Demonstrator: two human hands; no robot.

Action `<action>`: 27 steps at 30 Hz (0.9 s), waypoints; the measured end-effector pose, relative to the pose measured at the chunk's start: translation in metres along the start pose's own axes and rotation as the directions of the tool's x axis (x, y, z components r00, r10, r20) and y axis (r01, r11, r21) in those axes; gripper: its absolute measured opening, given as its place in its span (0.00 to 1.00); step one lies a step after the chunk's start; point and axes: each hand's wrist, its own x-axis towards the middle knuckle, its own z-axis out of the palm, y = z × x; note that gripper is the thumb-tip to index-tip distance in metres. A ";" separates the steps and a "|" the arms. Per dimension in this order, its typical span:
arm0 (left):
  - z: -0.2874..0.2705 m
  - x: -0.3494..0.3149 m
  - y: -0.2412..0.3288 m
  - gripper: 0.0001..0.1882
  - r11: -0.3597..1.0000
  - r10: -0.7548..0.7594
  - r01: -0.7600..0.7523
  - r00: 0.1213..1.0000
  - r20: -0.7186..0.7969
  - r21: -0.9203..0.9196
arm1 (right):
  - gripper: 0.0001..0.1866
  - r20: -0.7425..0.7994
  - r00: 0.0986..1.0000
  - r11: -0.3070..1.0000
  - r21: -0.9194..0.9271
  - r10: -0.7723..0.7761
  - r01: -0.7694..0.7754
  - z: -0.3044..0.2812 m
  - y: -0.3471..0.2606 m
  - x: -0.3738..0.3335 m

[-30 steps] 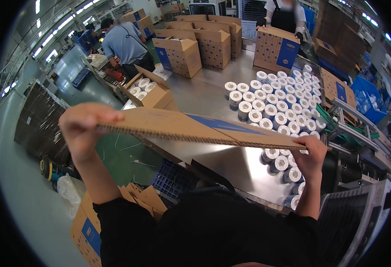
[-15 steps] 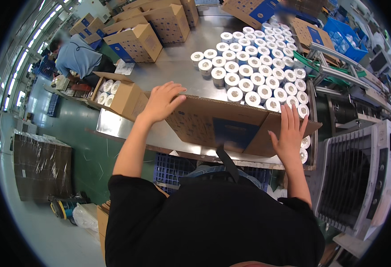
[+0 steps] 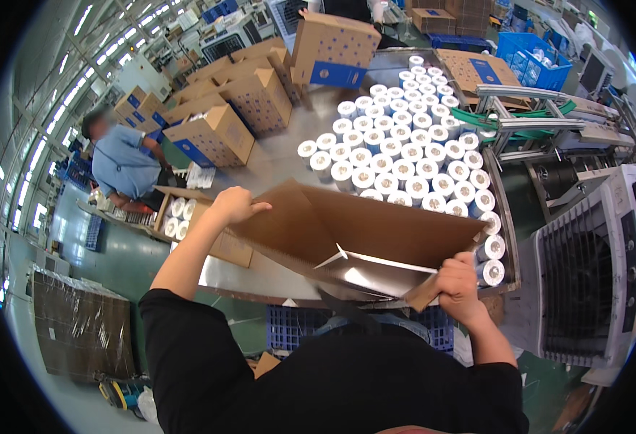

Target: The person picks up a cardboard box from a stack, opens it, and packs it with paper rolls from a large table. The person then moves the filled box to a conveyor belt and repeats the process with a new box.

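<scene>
A brown cardboard box (image 3: 390, 221) stands opened out in front of me at the table's near edge. Looking down into it, I see the metal tabletop between its walls. My left hand (image 3: 234, 205) is closed over its left end, thumb pointing inward. At the near right corner, my right hand (image 3: 458, 285) is closed round the cardboard edge. Just beyond the box, many white-topped cylinders (image 3: 403, 169) with bluish sides stand upright in close rows. Several more cylinders stand beside my right hand along the table's right edge.
At left, a smaller carton (image 3: 219, 239) holds white cylinders. More printed cartons (image 3: 256, 101) stand at the back left, and another person holds a carton (image 3: 338, 48) at the far side. A person in a blue shirt (image 3: 126, 155) works at left. Metal rails (image 3: 520, 130) border the right.
The box has opened from a flattened shape into a hollow frame. My hands have gone from flat palms on its upper edge to gripping its ends; the right hand has moved nearer.
</scene>
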 end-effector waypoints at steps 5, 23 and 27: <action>0.000 0.017 0.051 0.32 0.960 -0.182 0.228 0.950 0.255 -0.163 | 0.05 0.603 0.776 0.975 0.209 -0.188 0.074 0.083 0.054 0.045; 0.110 0.021 0.169 0.28 0.851 0.260 -0.276 0.961 -0.097 -0.446 | 0.41 -0.126 0.672 0.682 0.067 0.730 -0.728 0.056 0.159 -0.016; 0.076 0.017 0.178 0.12 0.662 0.524 -0.747 0.396 -0.754 0.068 | 0.48 0.144 0.642 0.600 0.249 0.753 -0.760 0.045 0.116 -0.009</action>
